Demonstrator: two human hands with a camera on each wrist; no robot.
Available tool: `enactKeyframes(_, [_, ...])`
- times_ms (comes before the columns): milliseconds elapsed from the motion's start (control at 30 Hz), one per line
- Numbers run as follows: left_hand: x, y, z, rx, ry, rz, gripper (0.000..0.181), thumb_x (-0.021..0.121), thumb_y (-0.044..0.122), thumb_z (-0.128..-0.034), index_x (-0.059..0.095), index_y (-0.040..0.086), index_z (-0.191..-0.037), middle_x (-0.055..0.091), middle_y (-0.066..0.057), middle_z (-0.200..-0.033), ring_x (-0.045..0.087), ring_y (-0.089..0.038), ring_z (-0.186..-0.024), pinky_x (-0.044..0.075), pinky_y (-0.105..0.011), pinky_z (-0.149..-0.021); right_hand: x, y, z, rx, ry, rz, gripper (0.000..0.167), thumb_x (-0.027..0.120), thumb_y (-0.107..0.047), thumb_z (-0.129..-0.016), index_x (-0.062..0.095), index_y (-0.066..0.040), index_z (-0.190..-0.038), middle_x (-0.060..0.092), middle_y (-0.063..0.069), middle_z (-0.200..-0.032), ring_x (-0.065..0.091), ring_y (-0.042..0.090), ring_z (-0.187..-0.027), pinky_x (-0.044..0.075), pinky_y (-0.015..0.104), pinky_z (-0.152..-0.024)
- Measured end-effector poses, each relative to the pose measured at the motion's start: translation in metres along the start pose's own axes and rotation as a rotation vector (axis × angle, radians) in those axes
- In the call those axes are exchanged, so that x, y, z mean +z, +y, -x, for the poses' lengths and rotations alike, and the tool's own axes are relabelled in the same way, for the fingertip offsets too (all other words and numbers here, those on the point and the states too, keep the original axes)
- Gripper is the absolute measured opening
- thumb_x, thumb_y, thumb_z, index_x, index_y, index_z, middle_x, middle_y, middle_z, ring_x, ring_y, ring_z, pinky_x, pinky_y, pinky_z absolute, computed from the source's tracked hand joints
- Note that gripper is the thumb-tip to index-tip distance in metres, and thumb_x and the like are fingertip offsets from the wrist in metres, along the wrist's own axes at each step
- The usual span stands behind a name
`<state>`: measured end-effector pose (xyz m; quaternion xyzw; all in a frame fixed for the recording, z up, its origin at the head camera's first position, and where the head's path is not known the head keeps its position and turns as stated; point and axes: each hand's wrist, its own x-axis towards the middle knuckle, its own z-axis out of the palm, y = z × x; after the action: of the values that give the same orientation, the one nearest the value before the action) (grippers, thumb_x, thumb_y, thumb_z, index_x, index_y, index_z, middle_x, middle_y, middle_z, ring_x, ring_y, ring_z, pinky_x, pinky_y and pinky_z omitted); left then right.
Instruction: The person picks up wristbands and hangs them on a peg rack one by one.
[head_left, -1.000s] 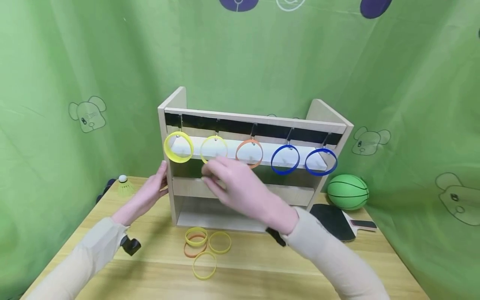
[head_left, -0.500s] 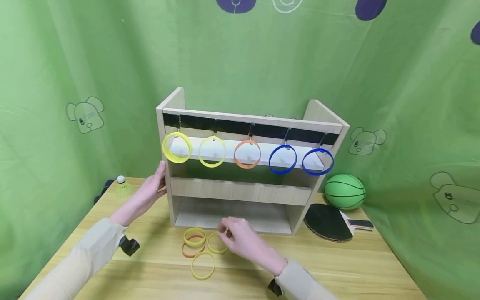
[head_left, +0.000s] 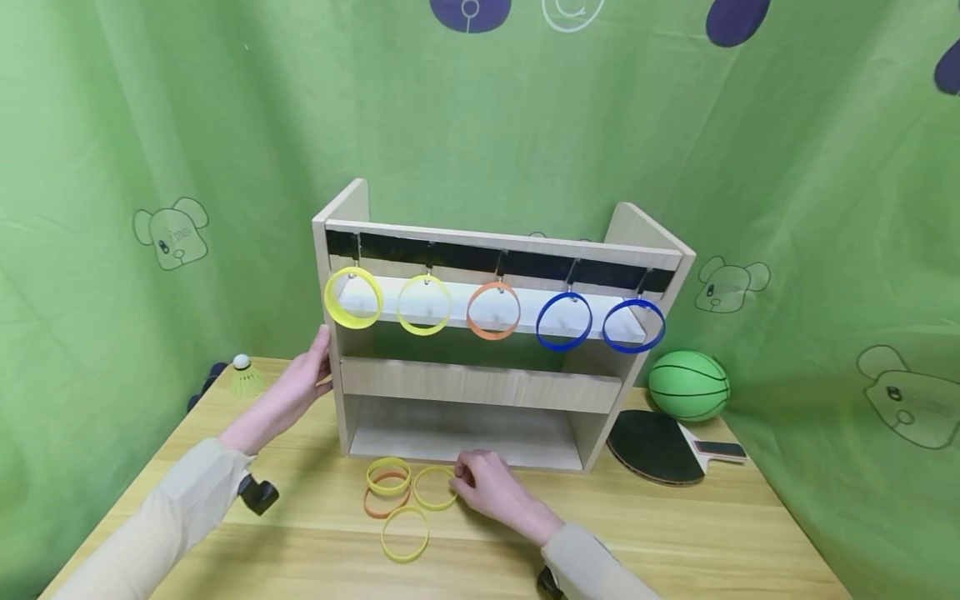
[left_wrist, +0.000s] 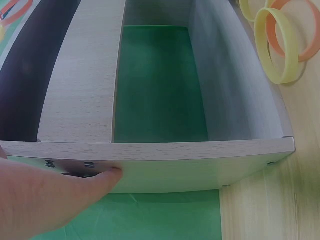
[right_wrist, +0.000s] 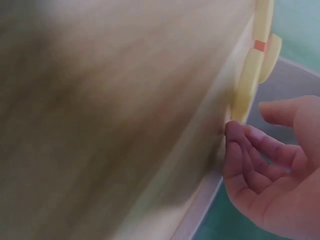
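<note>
A small wooden rack stands on the table with five-hook strip details along its top; several rings hang there: a thick yellow ring, a thin yellow ring, an orange ring and two blue rings. My left hand rests against the rack's left side panel, thumb extended. On the table before the rack lies a loose yellow ring. My right hand touches its right edge with bent fingertips; in the right wrist view the thumb stands apart from the yellow ring.
Left of that ring, a yellow ring overlaps an orange ring, and another yellow ring lies nearer. A paddle and a green ball lie right of the rack. A shuttlecock stands at left.
My right hand has come down from the hanging thin yellow ring to the loose yellow ring on the table. My left hand has stayed against the rack.
</note>
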<state>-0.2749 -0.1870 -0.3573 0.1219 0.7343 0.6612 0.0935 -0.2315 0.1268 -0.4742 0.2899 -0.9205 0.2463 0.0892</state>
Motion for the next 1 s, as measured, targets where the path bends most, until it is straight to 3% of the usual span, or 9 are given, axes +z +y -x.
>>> enactKeyframes(300, [0.001,0.000,0.001,-0.009,-0.002,0.003,0.092,0.013,0.069,-0.0985,0.006,-0.001,-0.158,0.007,-0.027,-0.165,0.007,-0.043,-0.154,0.011,-0.057,-0.127,0.007,0.004,-0.002,0.001,-0.016,0.065,0.017,0.075,-0.007,-0.083,0.061,-0.008,-0.073,0.057,0.002,-0.069,0.042,0.002,-0.062,0.038,0.013,-0.053])
enactKeyframes(500, [0.000,0.000,0.000,0.002,-0.002,0.004,0.092,0.013,0.069,-0.0985,0.006,-0.001,-0.158,0.007,-0.028,-0.164,0.007,-0.043,-0.154,0.011,-0.058,-0.127,0.003,0.003,-0.004,-0.019,-0.030,0.053,0.010,0.069,0.002,-0.082,0.065,-0.005,-0.077,0.062,0.004,-0.070,0.046,0.004,-0.061,0.042,0.013,-0.054])
enactKeyframes(733, [-0.001,0.000,-0.001,-0.003,-0.005,0.004,0.093,0.014,0.070,-0.0980,0.004,0.000,-0.158,0.005,-0.027,-0.165,0.005,-0.043,-0.154,0.010,-0.058,-0.127,-0.011,-0.003,-0.004,-0.008,-0.056,0.010,0.006,0.068,0.002,-0.084,0.068,-0.004,-0.084,0.071,0.007,-0.076,0.056,0.003,-0.062,0.049,0.012,-0.056])
enactKeyframes(867, [-0.001,0.000,0.000,-0.006,-0.006,0.001,0.092,0.013,0.069,-0.0983,0.004,-0.001,-0.158,0.006,-0.027,-0.165,0.006,-0.043,-0.154,0.011,-0.058,-0.127,-0.020,-0.010,-0.005,-0.034,-0.061,-0.006,0.006,0.068,0.002,-0.085,0.069,-0.004,-0.087,0.073,0.007,-0.080,0.063,0.006,-0.066,0.053,0.011,-0.060])
enactKeyframes(1000, [0.000,0.000,0.000,-0.007,-0.005,-0.004,0.092,0.012,0.069,-0.0985,0.004,0.000,-0.158,0.005,-0.027,-0.165,0.006,-0.043,-0.154,0.011,-0.058,-0.127,-0.031,-0.019,-0.006,-0.114,-0.011,0.009,0.006,0.068,0.002,-0.085,0.068,-0.004,-0.086,0.073,0.007,-0.081,0.066,0.009,-0.069,0.053,0.009,-0.061])
